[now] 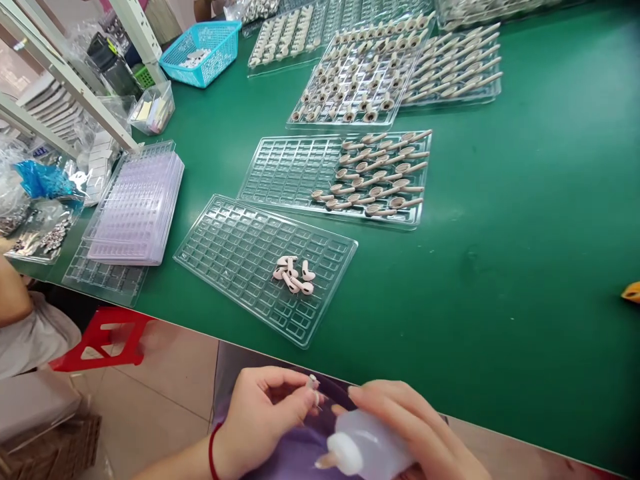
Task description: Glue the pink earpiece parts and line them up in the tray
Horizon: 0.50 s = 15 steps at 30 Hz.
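Note:
Low in the view, my left hand [267, 413] pinches a small white piece [313, 383] between thumb and fingertips; the fingers partly hide it. My right hand [415, 427] is wrapped round a translucent squeeze bottle [377, 440] with a white cap, its tip pointing left and down. Both hands are in front of the table edge, over my lap. Beyond them lies a clear plastic tray [230, 247] with many small cells, and several white earbud shells [295, 275] rest in a loose heap on its right part.
A second clear tray [290, 167] holds rows of beige stemmed parts [380, 173] on its right half. More filled trays [355, 73] stand behind it. At left are stacked trays [135, 207], a blue basket [200, 53] and a red stool [105, 337]. Another person's arm [13, 293] shows at far left.

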Motion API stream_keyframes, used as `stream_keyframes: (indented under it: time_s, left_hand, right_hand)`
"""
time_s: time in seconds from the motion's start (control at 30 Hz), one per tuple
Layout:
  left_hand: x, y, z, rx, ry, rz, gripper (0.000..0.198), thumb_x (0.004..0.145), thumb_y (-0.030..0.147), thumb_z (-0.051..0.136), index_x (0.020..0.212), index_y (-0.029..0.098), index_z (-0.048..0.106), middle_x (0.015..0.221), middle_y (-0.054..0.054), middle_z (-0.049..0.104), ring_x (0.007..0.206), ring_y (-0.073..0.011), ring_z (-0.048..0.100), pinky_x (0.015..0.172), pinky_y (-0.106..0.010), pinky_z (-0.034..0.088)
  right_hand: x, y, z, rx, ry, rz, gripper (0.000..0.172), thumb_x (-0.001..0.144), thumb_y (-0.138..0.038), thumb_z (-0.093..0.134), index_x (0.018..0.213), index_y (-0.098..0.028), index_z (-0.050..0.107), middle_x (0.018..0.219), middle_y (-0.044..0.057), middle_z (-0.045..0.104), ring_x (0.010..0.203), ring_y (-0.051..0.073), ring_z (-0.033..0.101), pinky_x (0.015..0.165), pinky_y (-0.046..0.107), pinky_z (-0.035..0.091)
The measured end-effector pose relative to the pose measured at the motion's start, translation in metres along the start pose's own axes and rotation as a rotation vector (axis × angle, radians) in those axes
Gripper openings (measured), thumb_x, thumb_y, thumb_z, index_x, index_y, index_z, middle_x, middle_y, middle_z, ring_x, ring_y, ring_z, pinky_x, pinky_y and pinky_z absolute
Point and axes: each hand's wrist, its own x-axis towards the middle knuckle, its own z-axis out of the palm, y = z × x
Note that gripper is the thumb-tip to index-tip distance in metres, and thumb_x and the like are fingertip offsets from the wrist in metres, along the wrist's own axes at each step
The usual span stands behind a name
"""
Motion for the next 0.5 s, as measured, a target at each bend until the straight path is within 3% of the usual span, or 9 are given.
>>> stream_keyframes:
  time_s: [0.1,0.3,0.5]
  left_hand:
    - [0.004,-0.006,0.006,-0.218,-0.026,-0.139,0.033,0.068,0.045,0.083,0.076,0.014,0.077,0.072,-0.008,0.076,0.056,-0.0131,0.065,0.054,-0.021,0.052]
    - [0.010,-0.013,0.012,-0.311,0.026,-0.169,0.039,0.060,0.049,0.088,0.066,0.013,0.074,0.059,-0.003,0.069,0.049,-0.0080,0.055,0.049,-0.018,0.044]
    - [0.011,-0.017,0.012,-0.309,0.027,-0.166,0.037,0.063,0.047,0.086,0.066,0.012,0.074,0.057,-0.003,0.067,0.049,-0.0086,0.053,0.048,-0.019,0.041]
  right_hand:
    - [0.005,-0.002,0.007,-0.077,0.043,-0.103,0.037,0.082,0.001,0.050,0.109,-0.022,0.063,0.086,0.006,0.069,0.076,0.020,0.066,0.068,0.033,0.056]
    - [0.010,-0.001,0.009,-0.166,0.045,-0.166,0.033,0.081,0.003,0.050,0.102,-0.018,0.063,0.086,0.007,0.068,0.079,0.020,0.063,0.072,0.033,0.053]
    - [0.011,-0.002,0.009,-0.146,0.067,-0.150,0.032,0.081,0.004,0.050,0.101,-0.017,0.063,0.085,0.007,0.068,0.079,0.020,0.061,0.073,0.033,0.051]
